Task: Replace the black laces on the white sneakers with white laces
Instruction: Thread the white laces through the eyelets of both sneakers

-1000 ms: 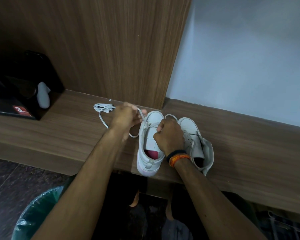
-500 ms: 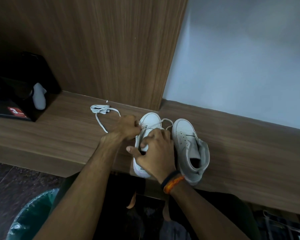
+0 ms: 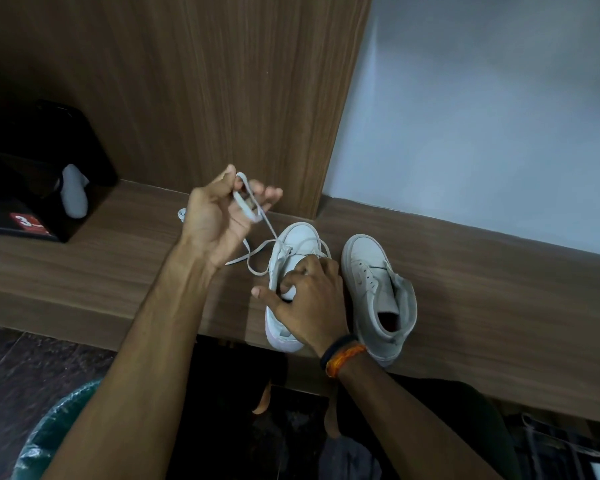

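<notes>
Could easily yank the flat white lace [image 3: 257, 252] clean out of the eyelet, with left hand [image 3: 219, 216] raised, fingers curled round its looped end, pulling hard. Sitting side by side on the long brown wooden bench [image 3: 482, 306]: two white high-top sneakers [image 3: 378, 292], no black laces visible, near one pinned under right hand [image 3: 309, 299], fingers curled over the tongue.

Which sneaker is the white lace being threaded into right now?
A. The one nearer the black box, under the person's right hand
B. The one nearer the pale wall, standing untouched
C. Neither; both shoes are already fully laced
A: the white lace runs from the raised left hand down to the left sneaker, which the right hand grips; the right sneaker shows bare eyelets.
</notes>
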